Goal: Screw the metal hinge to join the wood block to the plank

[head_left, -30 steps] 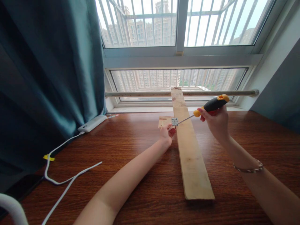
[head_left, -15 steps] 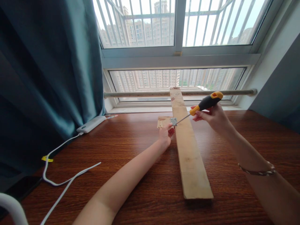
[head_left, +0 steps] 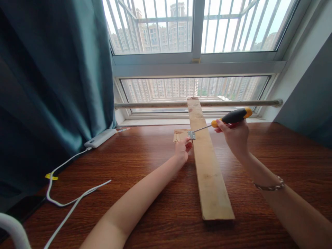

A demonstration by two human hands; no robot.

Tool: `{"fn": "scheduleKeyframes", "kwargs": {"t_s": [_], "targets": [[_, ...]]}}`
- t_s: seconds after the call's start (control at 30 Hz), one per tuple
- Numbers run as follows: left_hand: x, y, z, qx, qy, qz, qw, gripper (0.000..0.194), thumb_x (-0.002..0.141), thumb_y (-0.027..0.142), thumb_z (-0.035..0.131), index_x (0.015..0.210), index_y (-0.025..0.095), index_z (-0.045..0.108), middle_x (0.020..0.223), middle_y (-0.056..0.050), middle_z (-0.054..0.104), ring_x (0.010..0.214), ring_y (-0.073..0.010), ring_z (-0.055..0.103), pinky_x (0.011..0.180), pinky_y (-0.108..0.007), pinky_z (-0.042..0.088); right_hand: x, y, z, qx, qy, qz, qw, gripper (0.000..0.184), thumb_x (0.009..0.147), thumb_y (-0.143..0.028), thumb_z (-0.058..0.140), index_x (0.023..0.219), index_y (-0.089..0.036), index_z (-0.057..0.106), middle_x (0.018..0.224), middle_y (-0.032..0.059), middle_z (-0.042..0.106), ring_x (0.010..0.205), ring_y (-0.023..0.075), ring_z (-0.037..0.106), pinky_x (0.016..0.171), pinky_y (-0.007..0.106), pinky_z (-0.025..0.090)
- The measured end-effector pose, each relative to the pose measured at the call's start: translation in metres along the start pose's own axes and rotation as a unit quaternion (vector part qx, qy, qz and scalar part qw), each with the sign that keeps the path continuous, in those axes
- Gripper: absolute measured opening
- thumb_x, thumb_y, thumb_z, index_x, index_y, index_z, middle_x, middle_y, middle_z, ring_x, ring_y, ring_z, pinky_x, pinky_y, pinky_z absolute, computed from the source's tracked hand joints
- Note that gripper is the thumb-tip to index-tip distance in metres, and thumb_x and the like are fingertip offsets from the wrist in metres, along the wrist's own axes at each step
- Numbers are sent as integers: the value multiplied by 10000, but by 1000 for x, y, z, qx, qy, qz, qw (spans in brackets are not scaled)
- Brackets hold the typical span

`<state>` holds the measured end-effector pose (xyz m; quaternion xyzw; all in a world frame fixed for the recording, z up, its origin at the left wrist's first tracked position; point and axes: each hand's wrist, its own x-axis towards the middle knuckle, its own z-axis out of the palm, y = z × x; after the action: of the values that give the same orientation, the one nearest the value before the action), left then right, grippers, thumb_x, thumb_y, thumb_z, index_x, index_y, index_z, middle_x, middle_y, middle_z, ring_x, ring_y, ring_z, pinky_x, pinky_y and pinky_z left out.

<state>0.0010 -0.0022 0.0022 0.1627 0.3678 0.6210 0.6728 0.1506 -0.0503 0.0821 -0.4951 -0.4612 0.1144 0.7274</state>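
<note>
A long pale wooden plank [head_left: 210,173] lies lengthwise on the brown table [head_left: 145,162], its far end resting on a rail. A small metal hinge [head_left: 191,135] sits at the plank's left edge, joining it to a small wooden piece [head_left: 178,134]. My left hand [head_left: 183,149] is closed, pinching at the hinge and the small piece. My right hand [head_left: 234,135] grips a black and yellow screwdriver [head_left: 230,118]; its metal tip rests on the hinge.
A metal rail [head_left: 155,104] runs along the window at the back. A teal curtain [head_left: 52,79] hangs on the left. A white power bank [head_left: 100,137] and white cables [head_left: 75,199] lie on the table's left side. A bracelet circles my right wrist.
My right hand has turned the screwdriver, so its handle now lies lower and flatter than before. The tip stays on the hinge. My left hand has barely moved.
</note>
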Motion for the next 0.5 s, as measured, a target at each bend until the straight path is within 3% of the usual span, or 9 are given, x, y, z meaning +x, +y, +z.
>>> {"fn": "scheduleKeyframes", "kwargs": {"t_s": [0.5], "targets": [[0, 0, 0, 4, 4, -2, 1000, 106, 665, 41, 648, 693, 132, 602, 612, -1, 613, 474, -66, 512, 478, -177, 421, 1, 8, 0, 5, -16, 3, 1000, 365, 631, -382, 769, 819, -167, 542, 687, 18, 692, 513, 214, 678, 442, 318, 563]]}}
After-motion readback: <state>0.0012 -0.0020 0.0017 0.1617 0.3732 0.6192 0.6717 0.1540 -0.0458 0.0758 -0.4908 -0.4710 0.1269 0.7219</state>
